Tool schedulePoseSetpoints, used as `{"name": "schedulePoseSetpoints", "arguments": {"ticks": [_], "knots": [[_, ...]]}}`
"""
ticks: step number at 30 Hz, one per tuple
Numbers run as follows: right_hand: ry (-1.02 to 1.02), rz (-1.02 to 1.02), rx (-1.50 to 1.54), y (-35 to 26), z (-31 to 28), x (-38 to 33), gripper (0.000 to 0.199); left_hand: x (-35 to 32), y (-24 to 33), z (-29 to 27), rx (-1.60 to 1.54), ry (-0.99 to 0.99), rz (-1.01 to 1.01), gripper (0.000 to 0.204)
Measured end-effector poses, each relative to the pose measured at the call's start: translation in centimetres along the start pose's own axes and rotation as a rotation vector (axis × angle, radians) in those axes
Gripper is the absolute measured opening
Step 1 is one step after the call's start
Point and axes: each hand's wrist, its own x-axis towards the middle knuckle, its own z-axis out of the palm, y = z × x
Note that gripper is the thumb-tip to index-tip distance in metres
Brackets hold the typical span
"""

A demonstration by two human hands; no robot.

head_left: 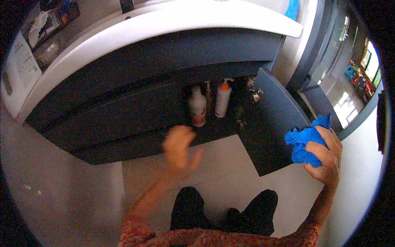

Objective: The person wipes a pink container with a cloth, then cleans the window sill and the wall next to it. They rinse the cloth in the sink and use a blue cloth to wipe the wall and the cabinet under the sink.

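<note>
My right hand is closed around a crumpled blue cloth. The cloth is at the outer edge of the open dark cabinet door. Blurred by motion, my left hand is in front of the cabinet with its thumb apart from the fingers and nothing seen in it. Just beyond it, inside the cabinet, stands a white bottle with a red-marked label. To its right is a white pump bottle with an orange collar. Both bottles are upright.
A white countertop with a curved look juts out above the dark drawer fronts. Metal hinges show at the door's inner side. A white box is at the far left. Light tiles lie under the door; a doorway opens at right.
</note>
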Motion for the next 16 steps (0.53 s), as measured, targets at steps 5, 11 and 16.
{"name": "schedulePoseSetpoints", "arguments": {"ticks": [5, 11, 16], "knots": [[0.116, -0.040, -0.112, -0.6, 0.5, -0.4, 0.048, -0.6, 2.4, 9.7, -0.213, 0.121, -0.609, 0.073], [0.164, -0.101, 0.016, 0.4, 0.6, 0.1, 0.046, -0.2, -3.2, 18.8, -0.137, 0.326, -0.854, 0.083], [0.215, -0.121, 0.036, 1.9, 1.3, 0.1, 0.044, 0.4, -4.9, 21.2, -0.035, 0.280, -0.949, 0.090]]}}
